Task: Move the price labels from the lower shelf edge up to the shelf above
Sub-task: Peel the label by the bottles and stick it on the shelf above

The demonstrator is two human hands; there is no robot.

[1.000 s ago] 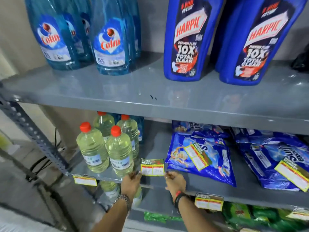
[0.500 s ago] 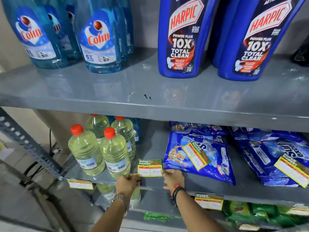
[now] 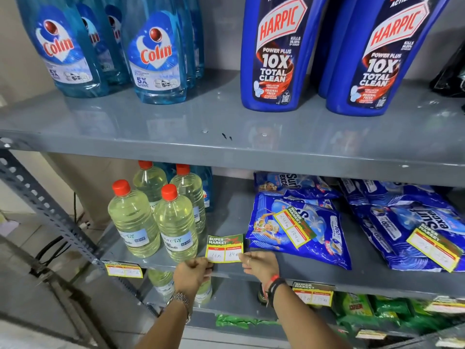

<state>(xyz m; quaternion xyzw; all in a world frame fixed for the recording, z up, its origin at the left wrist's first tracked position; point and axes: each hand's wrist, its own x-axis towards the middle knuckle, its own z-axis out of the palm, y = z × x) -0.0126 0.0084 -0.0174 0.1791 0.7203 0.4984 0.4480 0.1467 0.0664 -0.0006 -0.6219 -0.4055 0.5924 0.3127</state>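
A green, red and yellow price label stands upright just above the lower shelf edge. My left hand pinches its bottom left corner and my right hand pinches its bottom right corner. Two more labels hang on that lower edge, one at the left and one at the right. The grey shelf above runs across the middle of the view, and no label shows on its front edge.
Blue Colin bottles and Harpic bottles stand on the upper shelf. Red-capped clear bottles and blue Surf packets with labels lying on them fill the lower shelf. Green packets lie below. A slotted upright slants at left.
Both hands keep hold of the label and it stays near the lower shelf edge. The view has shifted a little, so the shelves sit slightly differently in frame.
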